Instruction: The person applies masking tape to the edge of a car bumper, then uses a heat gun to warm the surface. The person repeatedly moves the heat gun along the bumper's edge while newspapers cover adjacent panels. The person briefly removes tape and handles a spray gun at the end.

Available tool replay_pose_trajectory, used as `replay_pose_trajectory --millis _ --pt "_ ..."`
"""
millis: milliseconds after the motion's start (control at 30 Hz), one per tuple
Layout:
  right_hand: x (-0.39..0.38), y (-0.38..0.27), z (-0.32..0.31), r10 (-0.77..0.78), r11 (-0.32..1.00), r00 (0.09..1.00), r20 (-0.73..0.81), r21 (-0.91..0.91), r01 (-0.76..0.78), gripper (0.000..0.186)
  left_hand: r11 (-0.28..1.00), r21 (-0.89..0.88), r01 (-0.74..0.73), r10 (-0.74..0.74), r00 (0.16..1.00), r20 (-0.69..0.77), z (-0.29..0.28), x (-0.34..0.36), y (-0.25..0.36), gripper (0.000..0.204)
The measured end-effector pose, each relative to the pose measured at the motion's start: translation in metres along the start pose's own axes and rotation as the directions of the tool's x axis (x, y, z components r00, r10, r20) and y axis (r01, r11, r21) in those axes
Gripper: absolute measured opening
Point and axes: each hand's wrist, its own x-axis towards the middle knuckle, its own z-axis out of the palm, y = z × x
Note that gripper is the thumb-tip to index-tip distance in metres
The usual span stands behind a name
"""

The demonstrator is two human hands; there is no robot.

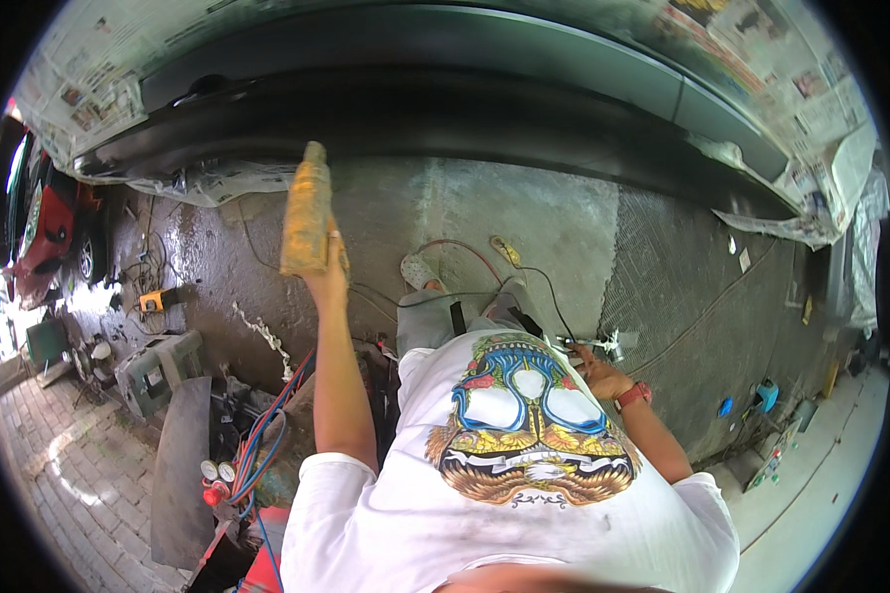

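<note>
Left hand (328, 269), arm stretched up toward the frame's upper centre, has its fingers closed around a rough, yellow-stained block (307, 210). Right hand (603, 378), at centre right, bends in, fingers curled around a small white tool (603, 345).

Car body workshop: newspaper-masked car (445, 109), pressure gauges (218, 474).

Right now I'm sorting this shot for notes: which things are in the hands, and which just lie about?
In hand:
- yellow sanding block in the left hand
- small white tool at the right hand
- dark car panel, masked with newspaper

Lying about:
- gauges with hoses
- grey box
- red car
</note>
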Motion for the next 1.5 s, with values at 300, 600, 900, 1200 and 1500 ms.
replay_pose_trajectory --millis 300,600,900,1200,1500 --pt "-0.039 0.091 -0.024 -0.115 0.985 0.993 0.015 0.13 0.112 0.119 0.985 0.016 -0.171 0.147 0.888 0.435 0.14 -0.151 0.066 0.043" --pt "-0.06 0.13 -0.056 -0.179 0.969 0.976 0.124 -0.148 0.196 0.123 0.933 -0.178 -0.311 0.34 0.607 0.718 0.262 -0.228 0.097 0.04" --pt "-0.049 0.136 -0.065 -0.089 0.987 0.985 0.151 0.146 0.066 0.116 0.991 -0.073 -0.108 0.129 0.743 0.657 0.242 -0.208 0.028 0.049" --pt "-0.041 0.105 -0.06 0.033 0.866 0.997 0.073 0.497 -0.065 0.087 0.982 -0.044 0.184 -0.171 0.963 0.208 0.106 -0.094 -0.025 0.056" --pt "0.07 0.063 -0.066 0.028 0.971 0.886 -0.463 -0.198 -0.134 0.052 0.922 -0.202 0.332 -0.349 0.935 -0.058 -0.029 0.061 -0.089 0.08"
